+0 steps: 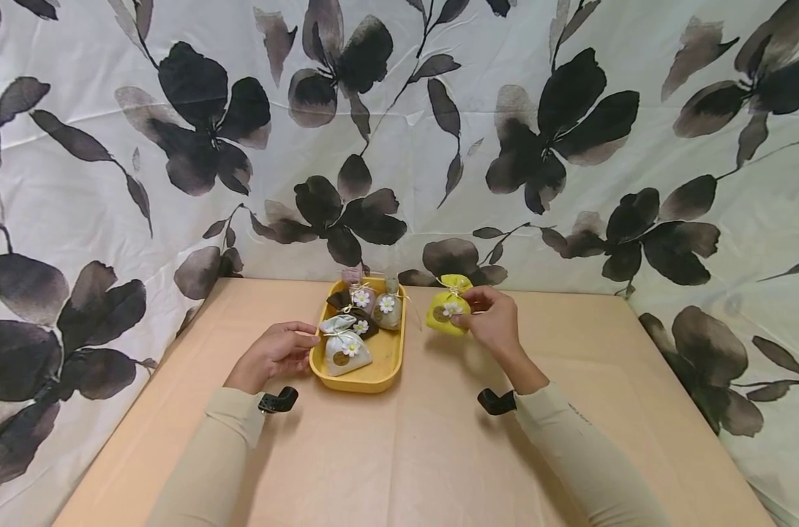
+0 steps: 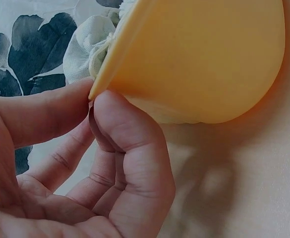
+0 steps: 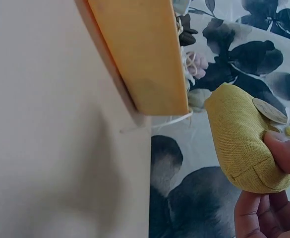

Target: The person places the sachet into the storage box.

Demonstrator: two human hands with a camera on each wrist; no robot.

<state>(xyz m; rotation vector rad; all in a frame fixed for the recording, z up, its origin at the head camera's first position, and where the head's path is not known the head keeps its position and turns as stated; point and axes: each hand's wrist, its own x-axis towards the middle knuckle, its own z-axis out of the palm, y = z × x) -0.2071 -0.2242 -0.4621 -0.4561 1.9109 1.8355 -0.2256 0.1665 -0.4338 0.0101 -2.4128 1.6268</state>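
- Your right hand pinches the yellow sachet between thumb and fingertips, holding it just above the bench, to the right of the yellow tray.
- In the right wrist view, your fingers press into the sachet's lower end, and the cloth dents under them; a round brown tag sits on its face.
- The sachet looks light and soft, a small stuffed cloth bag with a tied neck and a daisy trim. It should squash rather than slip; the filled belly seems the surer place for your grip, since the tied top and the flower look easier to pull loose.
- Your left hand rests at the tray's left edge, and the left wrist view shows thumb and curled forefinger nipping the rim, steadying it.
- Inside the tray lie more sachets: a white one nearest you, a dark brown one, a pink one and a grey one behind, each with a daisy.
- A leaf-printed cloth hangs behind the bench.
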